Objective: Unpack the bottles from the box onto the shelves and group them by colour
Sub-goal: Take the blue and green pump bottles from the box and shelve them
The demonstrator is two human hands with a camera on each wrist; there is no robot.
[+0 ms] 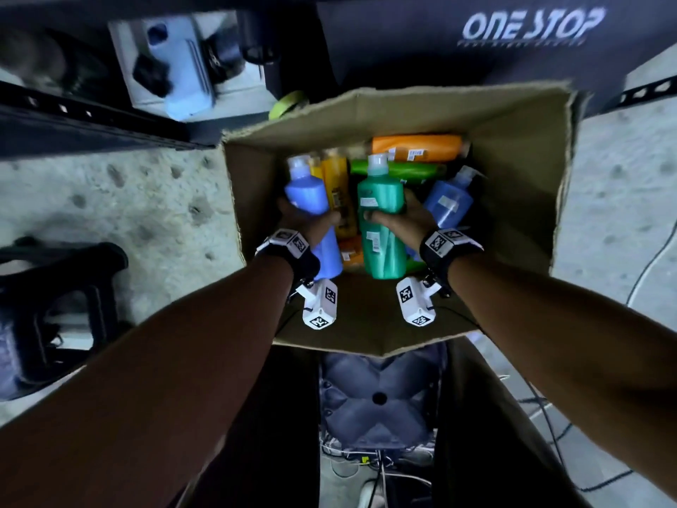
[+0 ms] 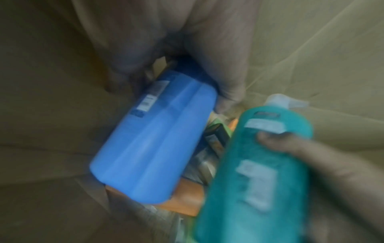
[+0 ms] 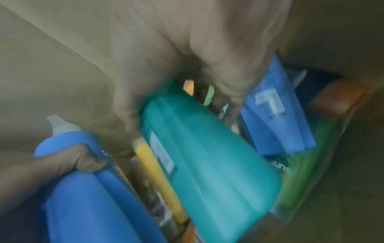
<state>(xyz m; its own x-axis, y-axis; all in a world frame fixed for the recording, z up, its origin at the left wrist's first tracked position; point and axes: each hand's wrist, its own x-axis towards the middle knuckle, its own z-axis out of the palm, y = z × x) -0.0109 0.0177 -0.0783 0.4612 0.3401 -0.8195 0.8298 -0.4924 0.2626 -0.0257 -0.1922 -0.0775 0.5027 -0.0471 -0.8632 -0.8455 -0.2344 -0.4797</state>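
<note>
An open cardboard box (image 1: 513, 148) stands on the floor with several bottles in it. My left hand (image 1: 307, 220) grips a blue bottle (image 1: 311, 199) with a white cap, seen blurred in the left wrist view as the blue bottle (image 2: 158, 131). My right hand (image 1: 399, 216) grips a teal bottle (image 1: 383, 218), which shows in the right wrist view as the teal bottle (image 3: 203, 157). Both bottles are inside the box, above the others. A second blue bottle (image 1: 448, 201), an orange bottle (image 1: 417, 148), a green bottle (image 1: 399, 170) and a yellow bottle (image 1: 339, 188) lie in the box.
A dark metal shelf rail (image 1: 91, 122) runs at the upper left, with a white container (image 1: 172, 64) behind it. A black panel lettered ONE STOP (image 1: 531, 27) stands behind the box. A black stool (image 1: 62, 306) is at the left. Cables (image 1: 549, 416) lie on the floor at the right.
</note>
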